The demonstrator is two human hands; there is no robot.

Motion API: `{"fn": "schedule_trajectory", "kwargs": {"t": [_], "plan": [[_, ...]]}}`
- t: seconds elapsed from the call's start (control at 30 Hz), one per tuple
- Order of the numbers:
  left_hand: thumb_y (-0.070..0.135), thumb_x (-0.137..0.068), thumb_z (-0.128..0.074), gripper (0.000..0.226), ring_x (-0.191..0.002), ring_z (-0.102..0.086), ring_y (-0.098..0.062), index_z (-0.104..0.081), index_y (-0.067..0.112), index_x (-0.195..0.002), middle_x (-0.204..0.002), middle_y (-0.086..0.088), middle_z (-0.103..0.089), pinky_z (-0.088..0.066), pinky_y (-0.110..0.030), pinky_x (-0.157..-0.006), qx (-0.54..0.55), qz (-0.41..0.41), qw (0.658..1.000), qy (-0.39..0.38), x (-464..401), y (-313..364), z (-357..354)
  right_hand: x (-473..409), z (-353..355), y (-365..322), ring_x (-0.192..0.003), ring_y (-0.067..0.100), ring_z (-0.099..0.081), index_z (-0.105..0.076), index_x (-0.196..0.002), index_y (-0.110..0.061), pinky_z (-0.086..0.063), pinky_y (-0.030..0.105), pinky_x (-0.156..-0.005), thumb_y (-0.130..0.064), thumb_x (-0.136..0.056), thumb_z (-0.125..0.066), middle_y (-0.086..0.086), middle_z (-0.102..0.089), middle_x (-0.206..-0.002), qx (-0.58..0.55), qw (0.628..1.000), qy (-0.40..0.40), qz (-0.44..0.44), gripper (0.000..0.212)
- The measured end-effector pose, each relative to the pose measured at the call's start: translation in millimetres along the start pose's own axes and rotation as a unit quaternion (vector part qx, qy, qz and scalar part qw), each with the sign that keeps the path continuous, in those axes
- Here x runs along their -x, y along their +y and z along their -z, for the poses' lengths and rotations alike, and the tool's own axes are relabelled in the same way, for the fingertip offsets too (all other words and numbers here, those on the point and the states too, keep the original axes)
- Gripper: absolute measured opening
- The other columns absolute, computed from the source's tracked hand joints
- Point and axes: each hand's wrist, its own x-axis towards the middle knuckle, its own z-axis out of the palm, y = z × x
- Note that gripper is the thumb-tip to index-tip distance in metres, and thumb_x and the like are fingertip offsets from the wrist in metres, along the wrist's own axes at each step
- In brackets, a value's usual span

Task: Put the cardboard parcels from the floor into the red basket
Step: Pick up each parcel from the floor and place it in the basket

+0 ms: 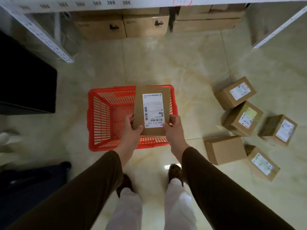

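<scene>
A flat cardboard parcel (152,97) with a white shipping label is held above the right half of the red basket (99,117), which stands on the floor in front of my feet. My left hand (132,128) grips the parcel's near left corner and my right hand (173,128) grips its near right corner. The part of the basket's inside that I can see holds nothing. Several more cardboard parcels lie on the floor to the right, among them one at the back (235,92), one below it (242,118) and a plain one (225,149).
White shelf uprights (41,34) stand at the back left and right, with big cardboard cartons (123,25) on the floor beneath the shelf. A black box-like thing (25,80) sits at the left. A dark object (33,180) lies at the lower left. Glossy tiled floor surrounds the basket.
</scene>
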Motion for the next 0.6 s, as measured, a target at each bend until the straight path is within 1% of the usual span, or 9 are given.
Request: {"fn": "schedule_trajectory", "kwargs": {"t": [0.1, 0.13, 0.2, 0.27, 0.37, 0.43, 0.53, 0.57, 0.6], "plan": [[0.012, -0.099, -0.059, 0.055, -0.097, -0.064, -0.004, -0.037, 0.049, -0.133, -0.111, 0.028, -0.058, -0.053, -0.014, -0.055, 0.005, 0.014, 1.0, -0.003, -6.0, -11.2, 29.7, 6.2, -27.5, 5.2, -0.096, 0.006, -0.068, -0.049, -0.112, -0.035, -0.057, 0.023, -0.068, -0.009, -0.104, -0.054, -0.018, -0.065, -0.108, 0.018, 1.0, -0.006, -0.004, 0.028], [0.011, -0.099, -0.059, 0.057, -0.098, -0.064, -0.004, -0.036, 0.049, -0.134, -0.11, 0.028, -0.058, -0.054, -0.016, -0.058, 0.007, 0.018, 1.0, -0.005, -8.2, -14.8, 35.8, 6.3, -33.4, 6.6, -0.099, 0.007, -0.068, -0.048, -0.113, -0.036, -0.058, 0.025, -0.072, -0.009, -0.104, -0.055, -0.017, -0.065, -0.109, 0.026, 1.0, -0.008, -0.004, 0.029], [0.01, -0.098, -0.061, 0.06, -0.1, -0.062, -0.002, -0.034, 0.045, -0.138, -0.11, 0.028, -0.057, -0.052, -0.021, -0.067, 0.02, 0.026, 0.999, -0.001, -12.9, -21.4, 44.8, 5.1, -42.7, 7.4, -0.107, 0.013, -0.068, -0.046, -0.128, -0.029, -0.061, 0.033, -0.084, -0.007, -0.104, -0.054, -0.009, -0.067, -0.119, 0.037, 0.999, -0.017, -0.005, 0.033], [0.012, -0.096, -0.064, 0.057, -0.1, -0.063, -0.004, -0.037, 0.043, -0.134, -0.11, 0.027, -0.058, -0.051, -0.024, -0.07, 0.041, 0.044, 0.998, 0.01, -17.1, -27.6, 52.7, 2.7, -51.0, 6.1, -0.116, 0.021, -0.066, -0.042, -0.144, -0.021, -0.059, 0.043, -0.095, -0.005, -0.103, -0.053, -0.001, -0.066, -0.131, 0.042, 0.999, -0.03, -0.005, 0.045], [0.015, -0.096, -0.066, 0.041, -0.101, -0.067, -0.01, -0.048, 0.046, -0.117, -0.112, 0.02, -0.064, -0.053, -0.029, -0.074, 0.048, 0.062, 0.997, 0.009, -25.4, -35.2, 62.9, -0.9, -60.9, 3.7, -0.12, 0.022, -0.067, -0.034, -0.154, -0.022, -0.059, 0.045, -0.096, -0.007, -0.103, -0.055, -0.004, -0.065, -0.132, 0.061, 0.997, -0.046, 0.012, 0.057], [0.014, -0.096, -0.065, 0.041, -0.104, -0.066, -0.011, -0.052, 0.048, -0.114, -0.113, 0.019, -0.065, -0.055, -0.031, -0.08, 0.058, 0.06, 0.997, 0.0, -33.2, -39.9, 72.1, -4.4, -68.8, 0.7, -0.125, 0.025, -0.065, -0.023, -0.16, -0.028, -0.057, 0.053, -0.1, -0.009, -0.102, -0.058, -0.002, -0.062, -0.142, 0.091, 0.994, -0.057, 0.035, 0.071], [0.012, -0.097, -0.063, 0.046, -0.107, -0.067, -0.014, -0.051, 0.046, -0.125, -0.122, 0.015, -0.065, -0.058, -0.036, -0.086, 0.064, 0.056, 0.996, -0.018, -46.5, -45.1, 92.3, -10.6, -84.4, -6.0, -0.136, 0.031, -0.058, -0.001, -0.163, -0.039, -0.052, 0.063, -0.103, -0.014, -0.1, -0.063, 0.004, -0.047, -0.159, 0.145, 0.985, -0.065, 0.065, 0.092], [0.011, -0.097, -0.063, 0.048, -0.109, -0.067, -0.015, -0.051, 0.046, -0.127, -0.124, 0.014, -0.065, -0.057, -0.038, -0.088, 0.064, 0.054, 0.996, -0.025, -51.0, -45.8, 100.5, -12.0, -89.4, -7.6, -0.135, 0.034, -0.058, 0.009, -0.162, -0.042, -0.053, 0.066, -0.1, -0.019, -0.1, -0.064, 0.005, -0.044, -0.162, 0.167, 0.982, -0.066, 0.067, 0.098], [0.01, -0.098, -0.062, 0.049, -0.112, -0.066, -0.017, -0.051, 0.044, -0.131, -0.125, 0.013, -0.064, -0.056, -0.041, -0.092, 0.063, 0.051, 0.996, -0.033, -56.7, -46.4, 108.8, -12.7, -94.1, -8.6, -0.13, 0.036, -0.063, 0.018, -0.16, -0.045, -0.055, 0.067, -0.096, -0.024, -0.101, -0.063, 0.006, -0.044, -0.162, 0.18, 0.979, -0.069, 0.065, 0.102]]}}
